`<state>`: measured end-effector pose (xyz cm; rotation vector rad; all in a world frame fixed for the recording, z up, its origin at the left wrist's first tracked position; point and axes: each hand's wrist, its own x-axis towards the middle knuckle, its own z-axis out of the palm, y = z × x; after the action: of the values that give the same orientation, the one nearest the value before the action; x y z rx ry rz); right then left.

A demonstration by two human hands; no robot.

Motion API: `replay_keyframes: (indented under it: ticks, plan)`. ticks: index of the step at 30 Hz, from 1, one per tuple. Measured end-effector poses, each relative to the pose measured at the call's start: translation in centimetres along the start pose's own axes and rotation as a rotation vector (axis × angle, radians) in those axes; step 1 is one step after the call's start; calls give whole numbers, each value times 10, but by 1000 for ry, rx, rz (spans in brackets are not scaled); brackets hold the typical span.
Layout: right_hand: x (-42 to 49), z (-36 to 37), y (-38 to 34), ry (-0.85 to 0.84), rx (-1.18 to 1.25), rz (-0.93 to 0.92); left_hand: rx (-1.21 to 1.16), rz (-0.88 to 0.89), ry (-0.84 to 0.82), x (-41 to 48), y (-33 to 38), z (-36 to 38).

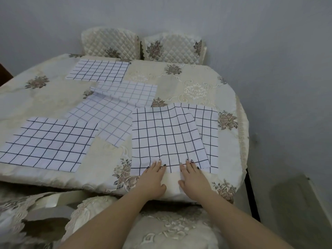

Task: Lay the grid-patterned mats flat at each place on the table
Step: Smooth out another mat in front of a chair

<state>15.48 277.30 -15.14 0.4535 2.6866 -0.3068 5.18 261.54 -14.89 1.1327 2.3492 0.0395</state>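
Left hand [152, 178] flat, fingers spread, pressing near edge of grid-patterned mat [165, 137], right hand [193, 178] likewise flat beside it, mat rumpled, long axis running away from person, overlapping second mat [208, 130], on floral tablecloth [188, 83].

head view; worn high; faces forward-down; close over table [179, 76]

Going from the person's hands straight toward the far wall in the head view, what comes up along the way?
Hands → near mat under the fingers → rumpled middle mat → far mat → two quilted chair backs → wall.
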Motion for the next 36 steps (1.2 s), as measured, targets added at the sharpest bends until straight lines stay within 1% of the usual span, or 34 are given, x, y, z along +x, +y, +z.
replay_keyframes:
  ticks: [2, 4, 5, 7, 9, 11, 13, 15, 16, 18, 21, 22, 23, 26, 29, 32, 34, 36]
  plan:
    - [-1, -1, -2, 5, 16, 17, -35, 10, 1, -1, -1, -1]
    - [-1, -5, -9, 41, 57, 43, -123, 0, 47, -3, -1, -3]
    - [1, -7, -14, 78, 74, 46, -204, -19, 97, -4, -1, -6]
    - [6, -12, -27, 155, 122, 10, -411, -84, 271, -6, -3, -14]
    - [12, -21, -45, 183, 278, -46, -626, -219, 447, -10, -7, -25]
    - [19, -30, -66, 145, 528, -57, -816, -401, 590, -14, -17, -35]
    - [27, -37, -85, 85, 775, -22, -959, -567, 671, -19, -32, -41]
    - [36, -40, -101, 37, 914, 31, -1143, -677, 700, -23, -48, -43]
    - [41, -40, -107, 17, 956, 54, -1251, -721, 704, -25, -56, -43]
    - [49, -40, -118, -17, 1010, 95, -1465, -787, 659, -26, -69, -44]
    - [56, -37, -128, -45, 1019, 116, -1867, -813, 585, -27, -78, -47]
    - [57, -36, -130, -53, 1006, 121, -1971, -816, 560, -26, -78, -48]
    - [59, -34, -133, -52, 996, 121, -2024, -818, 522, -25, -79, -48]
    - [60, -31, -137, -26, 921, 82, -2072, -819, 335, -23, -76, -50]
    - [63, -23, -135, -4, 880, 14, -2100, -800, 215, -19, -71, -54]
    - [67, -12, -130, -18, 813, -38, -2149, -744, 174, -16, -66, -59]
    - [62, -16, -125, 25, 842, -88, -2106, -727, 144, -13, -66, -62]
    - [58, -22, -116, 84, 888, -92, -2024, -706, 159, -10, -63, -66]
